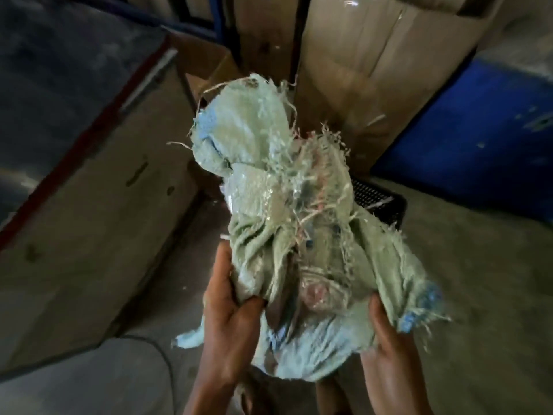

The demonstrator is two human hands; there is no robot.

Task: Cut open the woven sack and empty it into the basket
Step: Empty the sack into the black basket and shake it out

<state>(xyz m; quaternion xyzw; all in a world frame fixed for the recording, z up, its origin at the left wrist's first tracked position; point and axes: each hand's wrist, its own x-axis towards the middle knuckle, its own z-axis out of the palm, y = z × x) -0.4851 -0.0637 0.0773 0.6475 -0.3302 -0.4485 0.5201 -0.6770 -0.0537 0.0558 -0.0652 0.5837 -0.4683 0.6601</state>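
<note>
A pale green woven sack (269,190) with frayed, stringy edges and clear tape around its middle is held up in front of me. My left hand (230,307) grips its lower left folds. My right hand (389,339) grips its lower right side, near a blue-marked corner. Behind the sack, a dark mesh basket (377,202) sits on the floor, mostly hidden by the sack. No cutting tool is in view.
A large cardboard box (89,223) stands at the left and taller cardboard boxes (374,70) at the back. A blue slab (478,151) lies at the right. Grey concrete floor (478,295) lies to the right of my hands.
</note>
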